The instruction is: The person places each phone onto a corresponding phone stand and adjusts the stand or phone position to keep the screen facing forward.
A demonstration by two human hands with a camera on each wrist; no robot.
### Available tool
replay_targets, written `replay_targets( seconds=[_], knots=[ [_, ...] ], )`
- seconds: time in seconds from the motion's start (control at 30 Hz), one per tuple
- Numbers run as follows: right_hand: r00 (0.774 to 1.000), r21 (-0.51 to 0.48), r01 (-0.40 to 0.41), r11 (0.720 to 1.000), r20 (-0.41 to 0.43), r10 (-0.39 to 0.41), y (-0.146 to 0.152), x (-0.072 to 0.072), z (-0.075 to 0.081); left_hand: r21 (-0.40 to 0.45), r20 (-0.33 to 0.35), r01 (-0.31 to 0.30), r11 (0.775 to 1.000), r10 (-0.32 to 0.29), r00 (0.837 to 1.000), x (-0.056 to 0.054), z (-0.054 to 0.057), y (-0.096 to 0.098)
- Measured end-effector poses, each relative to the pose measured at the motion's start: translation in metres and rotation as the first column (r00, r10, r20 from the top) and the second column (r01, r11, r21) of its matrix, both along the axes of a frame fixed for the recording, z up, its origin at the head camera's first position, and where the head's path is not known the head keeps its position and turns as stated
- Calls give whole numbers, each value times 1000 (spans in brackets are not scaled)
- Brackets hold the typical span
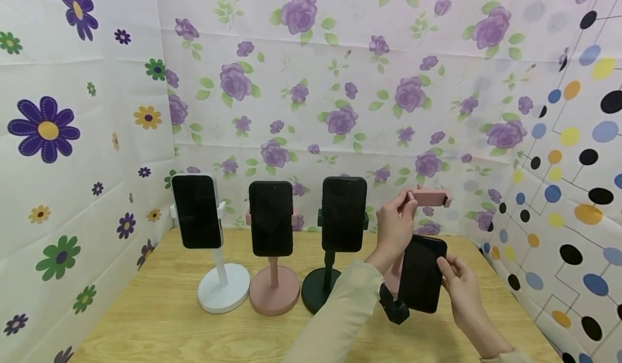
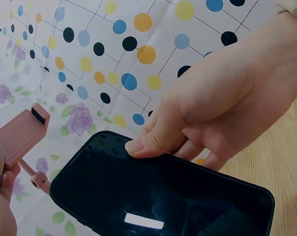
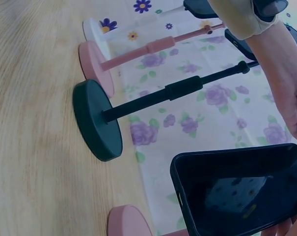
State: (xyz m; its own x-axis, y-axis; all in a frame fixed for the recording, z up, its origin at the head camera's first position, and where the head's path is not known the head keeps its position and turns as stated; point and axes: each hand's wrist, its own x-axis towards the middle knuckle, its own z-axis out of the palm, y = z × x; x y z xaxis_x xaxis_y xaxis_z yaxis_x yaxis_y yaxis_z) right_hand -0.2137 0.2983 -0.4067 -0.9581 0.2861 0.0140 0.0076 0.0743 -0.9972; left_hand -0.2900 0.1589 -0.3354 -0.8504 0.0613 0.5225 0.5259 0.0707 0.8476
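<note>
My left hand [image 1: 392, 223] grips the left end of the pink clamp on a phone stand [image 1: 430, 197] at the right of the head view. No phone sits in that clamp. My right hand [image 1: 461, 284] holds a black smartphone [image 1: 420, 276] by its right edge, below the clamp and apart from it. In the left wrist view, the thumb lies on the phone's dark screen [image 2: 153, 187] and the other fingers go behind it. The phone and my left arm hide much of the stand's pole and base; part of its pink base [image 3: 128, 223] shows in the right wrist view.
Left of my hands stand a white phone stand [image 1: 223, 288], a pink one [image 1: 274, 291] and a dark green one [image 1: 318, 287], each with a black-screened phone upright in its clamp. They share a wooden table [image 1: 194, 336]. Patterned cloths [image 1: 291, 109] hang behind and at both sides.
</note>
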Motion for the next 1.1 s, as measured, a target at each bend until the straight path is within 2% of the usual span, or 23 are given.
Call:
replay_targets(
  seconds=[0.27, 0.53, 0.73, 1.1],
  knots=[
    [996, -72, 0, 997, -91, -7, 1, -3, 4, 7, 6, -2, 1000, 2, 1000, 1, 1, 1],
    [987, -123, -3, 992, -160, -17, 1, -7, 8, -1, -28, -26, 1000, 25, 999, -2, 0, 3],
    [978, -152, -17, 988, -209, -15, 1, -10, 11, 13, -13, -18, 1000, 18, 1000, -4, 0, 4],
    [937, -250, -80, 965, -349, -13, 1, -15, 19, 43, 30, -20, 999, 19, 999, -3, 4, 4]
  ],
)
